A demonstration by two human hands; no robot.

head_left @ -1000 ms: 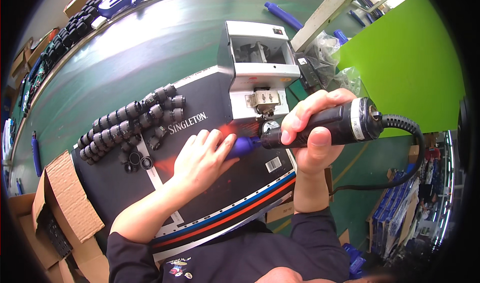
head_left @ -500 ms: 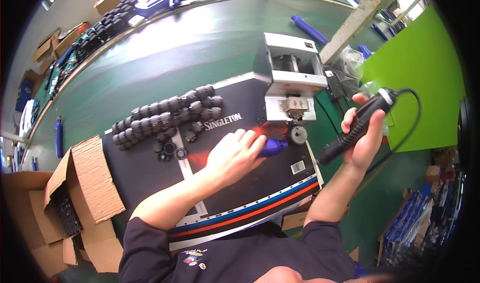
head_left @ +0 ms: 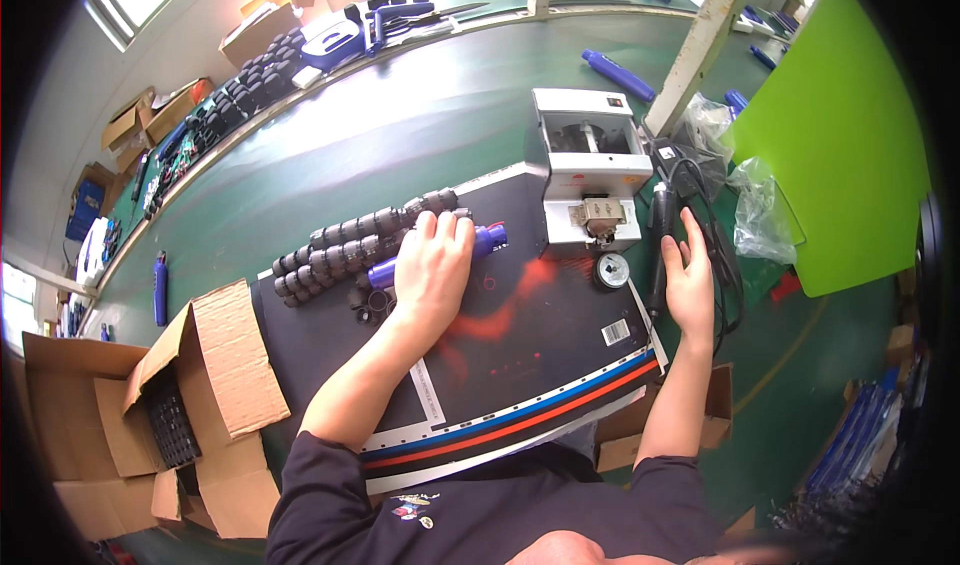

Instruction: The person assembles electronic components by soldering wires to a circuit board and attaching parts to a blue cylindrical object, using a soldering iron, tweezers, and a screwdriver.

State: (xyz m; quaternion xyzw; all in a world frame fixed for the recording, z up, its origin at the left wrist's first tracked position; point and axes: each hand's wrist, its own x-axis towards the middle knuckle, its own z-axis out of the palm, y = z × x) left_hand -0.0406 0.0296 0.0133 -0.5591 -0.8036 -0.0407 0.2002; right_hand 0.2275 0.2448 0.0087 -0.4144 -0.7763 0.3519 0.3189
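Note:
My left hand (head_left: 434, 273) is wrapped over a blue cylindrical tube (head_left: 487, 239), whose two ends stick out on either side of my fingers. It is above the dark printed mat, close to the rows of black ribbed rings (head_left: 345, 255). Fingers stretched out, my right hand (head_left: 690, 283) holds nothing. It is just right of a black corded electric screwdriver (head_left: 660, 240), which lies beside the machine; whether they touch I cannot tell. Several loose black rings (head_left: 372, 305) sit just below the tube's left end.
A white-and-grey bench machine (head_left: 592, 170) stands at the mat's back right, with a small round metal dish (head_left: 611, 271) before it. An open cardboard box (head_left: 240, 360) is at left. Clear plastic bags (head_left: 762, 210) and a green panel (head_left: 840, 155) stand at right.
My left hand has moved left and slightly up with the blue tube, toward the black ring rows. My right hand has let go of the electric screwdriver, now lying beside the machine. The view has shifted slightly.

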